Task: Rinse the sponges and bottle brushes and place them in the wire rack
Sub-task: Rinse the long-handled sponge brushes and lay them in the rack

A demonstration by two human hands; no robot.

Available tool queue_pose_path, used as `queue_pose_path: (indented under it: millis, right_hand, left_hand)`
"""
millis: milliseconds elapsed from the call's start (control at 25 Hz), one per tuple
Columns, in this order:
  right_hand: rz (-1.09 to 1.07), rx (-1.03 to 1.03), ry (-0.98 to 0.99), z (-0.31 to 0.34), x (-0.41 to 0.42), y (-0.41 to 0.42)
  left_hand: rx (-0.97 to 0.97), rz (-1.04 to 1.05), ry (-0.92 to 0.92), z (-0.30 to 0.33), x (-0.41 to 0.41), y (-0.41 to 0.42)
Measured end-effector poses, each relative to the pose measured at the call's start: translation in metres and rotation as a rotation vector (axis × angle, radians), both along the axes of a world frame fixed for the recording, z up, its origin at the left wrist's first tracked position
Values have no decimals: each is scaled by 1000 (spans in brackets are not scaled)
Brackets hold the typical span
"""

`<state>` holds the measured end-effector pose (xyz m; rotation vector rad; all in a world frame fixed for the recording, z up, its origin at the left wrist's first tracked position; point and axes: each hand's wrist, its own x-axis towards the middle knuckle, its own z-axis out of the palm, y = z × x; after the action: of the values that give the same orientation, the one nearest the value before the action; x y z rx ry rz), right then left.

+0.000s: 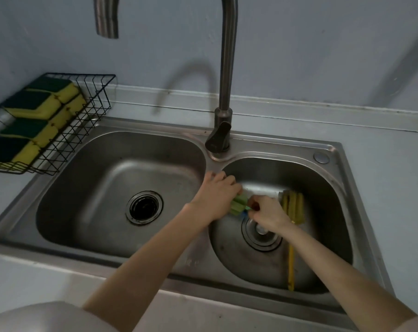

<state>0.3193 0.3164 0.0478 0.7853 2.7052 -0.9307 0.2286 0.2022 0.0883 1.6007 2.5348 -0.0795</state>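
Observation:
Over the right basin (323,188) of the double sink, my left hand (215,197) is closed around the green sponge head of a bottle brush (239,204). My right hand (267,212) pinches the same brush at its blue-green handle end, right beside the head. A yellow bottle brush (292,207) lies in the right basin, head toward the back and handle running to the front wall. The black wire rack (83,121) stands at the back left of the counter with several yellow-and-green sponges (32,104) inside.
The tall faucet (224,92) rises between the basins; no water stream is visible. The left basin (88,188) holds only its open drain (144,207). A strainer plug (260,231) sits in the right drain. A metal pipe end (106,17) hangs on the wall.

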Motion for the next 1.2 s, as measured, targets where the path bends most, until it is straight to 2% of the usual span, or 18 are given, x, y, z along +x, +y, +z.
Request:
queue_pose_path:
  millis: [160, 360, 720, 880, 1040, 1200]
  right_hand:
    - [27, 64, 80, 20, 1, -6]
    - [83, 79, 199, 44, -8, -20]
    - [194, 51, 247, 68, -46, -55]
    - [226, -159, 318, 90, -77, -89]
    - [65, -480, 377, 105, -115, -127]
    - [-35, -621, 490, 119, -155, -165]
  left_hand:
    - [75, 12, 52, 20, 3, -10]
    - [180, 94, 24, 43, -16, -45]
    - [295, 413, 7, 80, -78, -173]
    - [360, 520, -4, 92, -105, -227]
    - [397, 586, 17, 99, -135, -266]
    - [421, 585, -10, 106, -172, -299]
